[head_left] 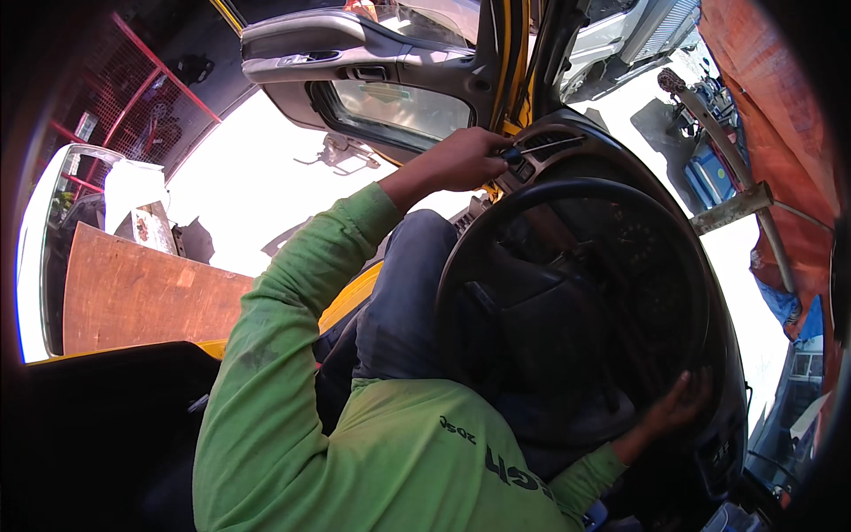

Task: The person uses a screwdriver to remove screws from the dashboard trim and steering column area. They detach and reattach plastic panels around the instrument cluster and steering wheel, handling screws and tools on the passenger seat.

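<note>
My left hand [465, 161] is closed round the dark handle of a screwdriver [539, 148]. Its thin shaft reaches across the air vent [550, 142] at the left end of the dashboard; whether the tip touches anything I cannot tell. In front of me is a black steering wheel [461, 235], with a shaded instrument cluster [634, 239] behind it. Beside the lower right of the rim, my right hand [672, 408] lies against the dark dashboard with its fingers stretched out, partly in shadow. I make out nothing in that hand.
The driver's door [390, 62] stands open at the far left, with its window glass [399, 106]. A brown board [151, 293] stands at left, and a red mesh frame [146, 97] is beyond. Past the windscreen hang an orange tarp [771, 106] and a bent metal pole [736, 160].
</note>
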The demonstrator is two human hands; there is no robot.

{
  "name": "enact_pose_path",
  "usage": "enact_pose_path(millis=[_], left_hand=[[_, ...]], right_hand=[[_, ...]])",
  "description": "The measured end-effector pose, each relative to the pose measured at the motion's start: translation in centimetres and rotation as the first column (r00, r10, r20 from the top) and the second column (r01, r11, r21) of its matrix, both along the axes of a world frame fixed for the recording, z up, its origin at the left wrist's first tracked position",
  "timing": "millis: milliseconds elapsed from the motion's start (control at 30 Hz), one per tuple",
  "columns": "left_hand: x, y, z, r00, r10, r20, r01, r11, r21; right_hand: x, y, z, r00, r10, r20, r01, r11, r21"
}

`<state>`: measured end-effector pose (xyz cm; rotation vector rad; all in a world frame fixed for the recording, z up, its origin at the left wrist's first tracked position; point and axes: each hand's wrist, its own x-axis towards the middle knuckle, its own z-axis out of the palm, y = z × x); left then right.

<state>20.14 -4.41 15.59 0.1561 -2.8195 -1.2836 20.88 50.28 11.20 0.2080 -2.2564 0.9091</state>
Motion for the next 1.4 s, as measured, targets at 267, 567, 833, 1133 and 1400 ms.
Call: enact_pose_path(millis=[267,567,833,1133,1400], left_hand=[[-2.3,1.1,2.0,0.988,-0.132,-0.075,0.065,0.815,-0.576],[-4.3,0.9,8.0,0.975,0.042,0.216,-0.022,0.995,-0.098],[-3.6,2.9,7.1,0.983,-0.146,0.112,0.174,0.547,-0.819],[-3.8,1.0,8.7,0.963,-0.127,0.236,-0.016,0.852,0.523],[-3.9,1.9,6.5,0.916,-0.400,-0.026,0.278,0.681,-0.678]], right_hand=[[0.3,-0.9,0.5,1.000,0.001,0.014,-0.001,1.000,0.004],[0.7,-1.9,0.8,0.999,0.032,-0.004,-0.033,0.993,-0.118],[0.7,-2.2,0.6,0.999,0.032,-0.041,-0.037,0.990,-0.138],[0.6,-1.3,0.2,0.993,0.069,-0.094,-0.083,0.983,-0.161],[0.0,-1.5,1.8,0.991,0.018,-0.134,-0.019,1.000,-0.012]])
